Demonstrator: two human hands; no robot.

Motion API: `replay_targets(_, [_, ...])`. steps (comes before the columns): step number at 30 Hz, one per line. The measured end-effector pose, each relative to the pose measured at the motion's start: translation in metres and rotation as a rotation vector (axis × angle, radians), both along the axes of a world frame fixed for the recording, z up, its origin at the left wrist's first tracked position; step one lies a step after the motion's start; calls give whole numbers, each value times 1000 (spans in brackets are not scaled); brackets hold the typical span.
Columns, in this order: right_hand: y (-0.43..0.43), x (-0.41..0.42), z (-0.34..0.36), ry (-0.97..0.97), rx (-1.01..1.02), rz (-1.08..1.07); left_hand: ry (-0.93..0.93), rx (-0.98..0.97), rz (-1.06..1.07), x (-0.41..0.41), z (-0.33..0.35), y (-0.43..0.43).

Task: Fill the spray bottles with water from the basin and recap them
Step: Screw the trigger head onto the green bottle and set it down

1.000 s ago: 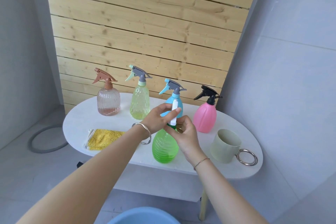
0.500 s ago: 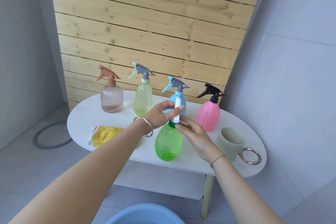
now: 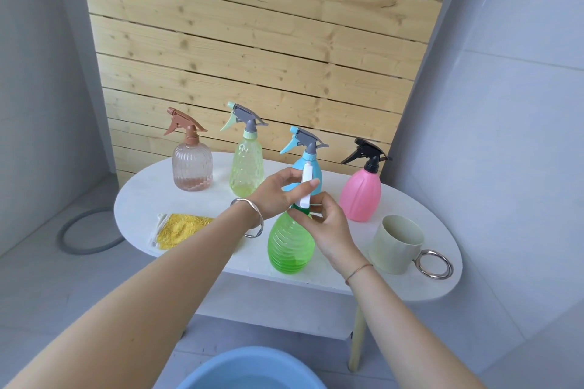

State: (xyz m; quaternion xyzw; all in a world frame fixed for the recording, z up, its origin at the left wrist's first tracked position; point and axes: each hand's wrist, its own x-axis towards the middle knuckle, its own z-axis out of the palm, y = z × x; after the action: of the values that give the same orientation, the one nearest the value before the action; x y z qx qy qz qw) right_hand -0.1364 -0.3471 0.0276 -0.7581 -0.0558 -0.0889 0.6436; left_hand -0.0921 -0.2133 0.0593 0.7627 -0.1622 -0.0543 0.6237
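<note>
White and upright, the spray head (image 3: pixel 306 188) is pinched between the thumb and fingers of the left grip (image 3: pixel 278 196), which has a silver bangle at its wrist. Just below, the right grip (image 3: pixel 328 227) curls its fingertips round the dark green collar (image 3: pixel 300 211) at the neck of the green bottle (image 3: pixel 290 246). This bottle stands upright near the front edge of the white oval table (image 3: pixel 142 199). Along the far side of the table stand four capped bottles. From left to right they are a clear pinkish bottle (image 3: pixel 192 167) with a brown trigger, a yellow-green bottle (image 3: pixel 246 167), a blue bottle (image 3: pixel 305 139) partly hidden behind the hands, and a pink bottle (image 3: pixel 361 193) with a black trigger. Right of the green bottle sits a pale cup (image 3: pixel 395 243) with a metal ring handle. To its left lies a yellow cloth (image 3: pixel 180 227) in clear wrap. The blue basin (image 3: pixel 252 369) shows at the near edge, lower than the table, and how much it holds cannot be told.
</note>
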Motion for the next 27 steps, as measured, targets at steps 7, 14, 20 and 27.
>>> replay_targets(7, [-17,1,10,73,-43,254,-4,10,-2,4,-1,1])
replay_targets(14, [-9,1,3,-49,-55,88,-9,54,-5,1,2,0])
replay_targets(20, [-22,2,15,16,-135,293,167,-151,12,-15,-19,28])
replay_targets(27, [-24,5,23,9,-219,294,139,100,-158,-31,-70,38])
